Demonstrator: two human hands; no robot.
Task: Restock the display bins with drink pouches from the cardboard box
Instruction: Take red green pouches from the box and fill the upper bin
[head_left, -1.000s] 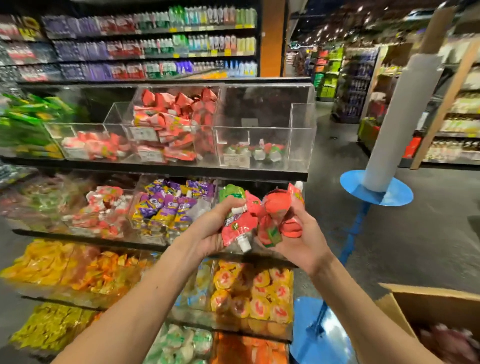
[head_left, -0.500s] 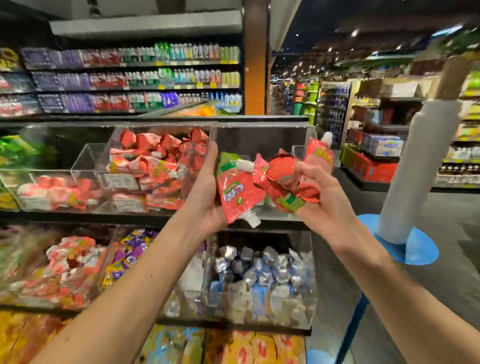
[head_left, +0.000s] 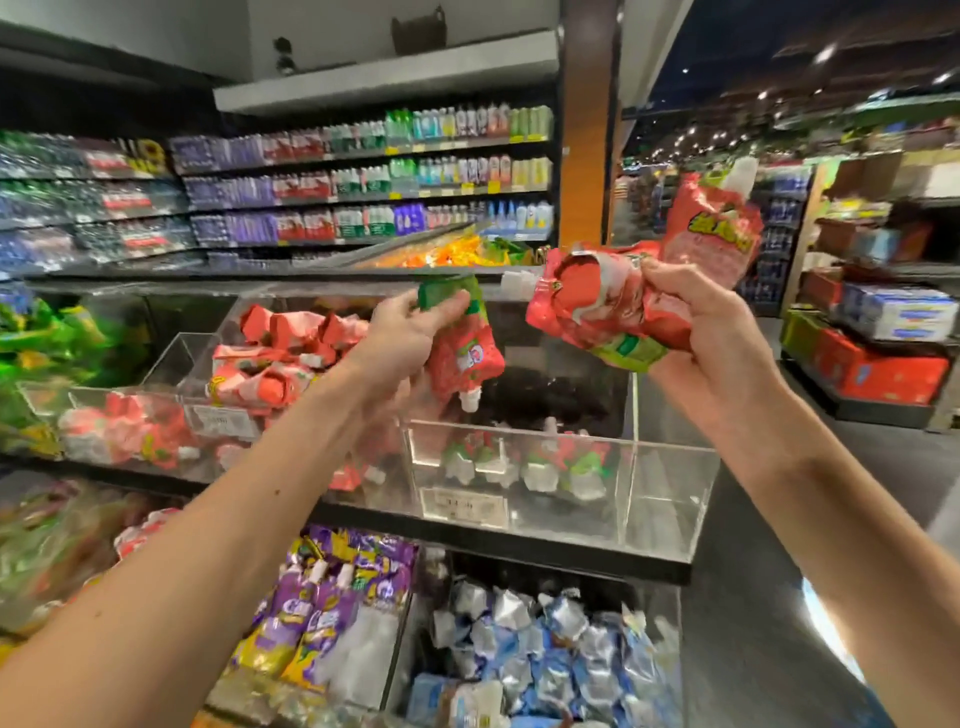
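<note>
My left hand (head_left: 410, 332) grips one red and green drink pouch (head_left: 465, 358) by its top, white spout hanging down, above the right-hand clear bin (head_left: 670, 499) on the top shelf. My right hand (head_left: 691, 317) clutches a bunch of red drink pouches (head_left: 613, 306) higher up, over the same bin's right side. A few red pouches (head_left: 524, 462) lie at the bottom of that bin. The neighbouring bin (head_left: 171, 358) to the left is piled with red pouches (head_left: 275, 364). The cardboard box is out of view.
Below the top shelf sit bins of purple pouches (head_left: 322, 603) and blue-silver pouches (head_left: 545, 649). Green packs (head_left: 47, 353) fill the far left. Bottled drinks line the back shelves (head_left: 363, 176). An aisle with stacked red cases (head_left: 878, 364) runs on the right.
Both hands rose from chest height to above the top right bin. The hands separated, my left keeping one pouch and my right the bunch. My view tilted up and the box left the frame.
</note>
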